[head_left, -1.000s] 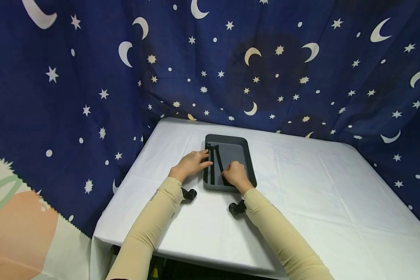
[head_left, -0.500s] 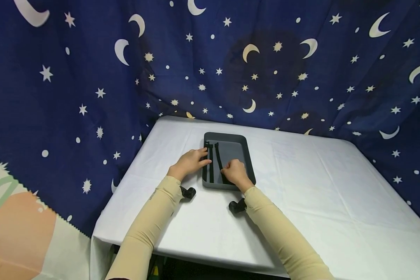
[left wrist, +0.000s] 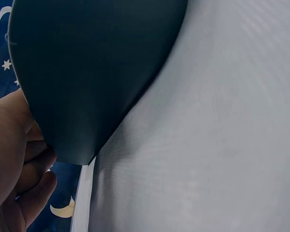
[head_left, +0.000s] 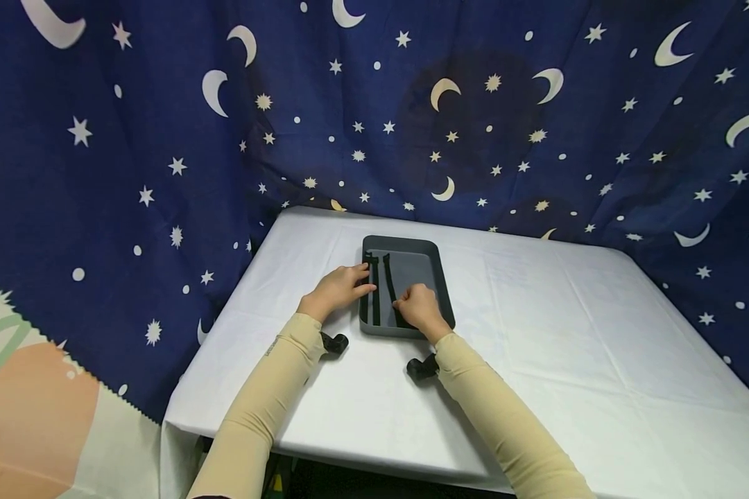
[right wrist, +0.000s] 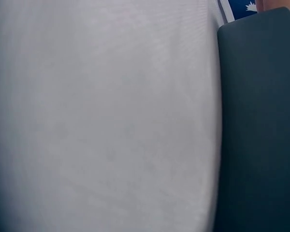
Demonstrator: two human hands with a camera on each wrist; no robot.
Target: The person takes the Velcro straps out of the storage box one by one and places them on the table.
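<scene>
A shallow dark grey tray [head_left: 408, 245] sits on the white-covered table, its outer wall filling much of both wrist views. Inside lie black straps with small notched ends at the far side. One strap [head_left: 376, 305] runs straight along the tray's left side; another strap [head_left: 390, 277] slants to its right. My left hand [head_left: 333, 292] reaches over the left rim, fingers and thumb extended close to the left strap. My right hand [head_left: 419, 305] is curled inside the tray and pinches the near part of the slanted strap, hiding some of it.
White cloth [head_left: 537, 333] covers the table around the tray. A blue curtain [head_left: 487, 152] with moons and stars hangs behind and to the left. Black wrist-worn devices [head_left: 422, 369] stick out under both forearms. The table's near edge lies beneath the forearms.
The view has shifted slightly. The slanted strap's far end leans a little less toward the left strap, and it now curves slightly. Both hands stay nearly in place.
</scene>
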